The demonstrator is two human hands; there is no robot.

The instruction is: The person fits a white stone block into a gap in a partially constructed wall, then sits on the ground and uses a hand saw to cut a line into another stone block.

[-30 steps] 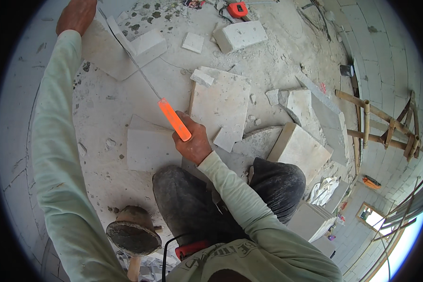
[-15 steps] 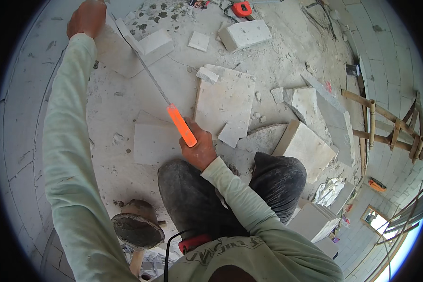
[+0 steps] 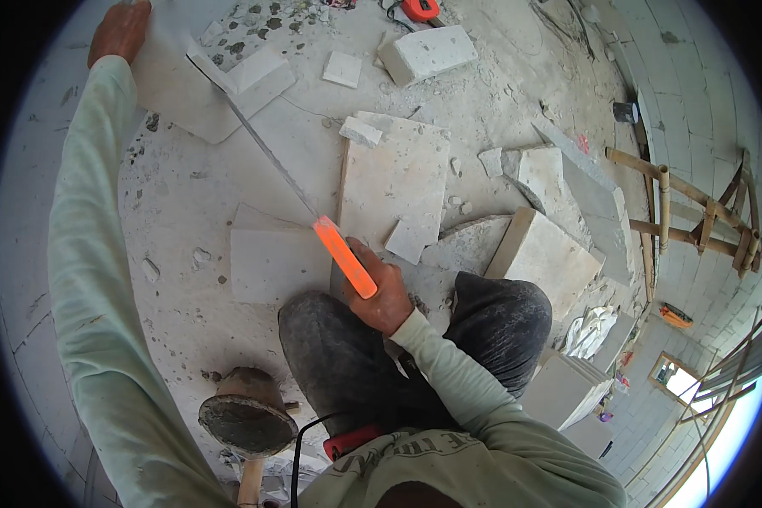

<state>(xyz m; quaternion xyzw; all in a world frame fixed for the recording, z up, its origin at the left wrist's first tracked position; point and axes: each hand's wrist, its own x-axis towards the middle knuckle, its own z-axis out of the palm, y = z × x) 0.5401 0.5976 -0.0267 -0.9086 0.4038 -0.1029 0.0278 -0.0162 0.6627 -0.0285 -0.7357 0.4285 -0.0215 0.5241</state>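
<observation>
My right hand (image 3: pixel 383 292) is closed round the orange handle of a handsaw (image 3: pixel 345 256), in front of my left knee. Its long thin blade slants up and left and meets the edge of a pale block (image 3: pixel 178 93) at the upper left. At the top left, my left hand (image 3: pixel 120 32) has its fingers curled by the far side of that block; what lies under them is hidden. A second pale block (image 3: pixel 262 78) touches the blade's right side near its far end. A flat light slab (image 3: pixel 279 264) lies on the floor just left of the saw handle.
A larger slab (image 3: pixel 395 182), a white block (image 3: pixel 427 55) and a red tape measure (image 3: pixel 421 10) lie ahead. Broken slabs (image 3: pixel 597 203) and a wooden frame (image 3: pixel 694 212) stand at right. By my left knee is a brown round thing with a dark grey face (image 3: pixel 247 415).
My right hand has drawn the saw back toward me and to the right. In the view, my left hand sits slightly farther left; the whole scene has shifted a little.
</observation>
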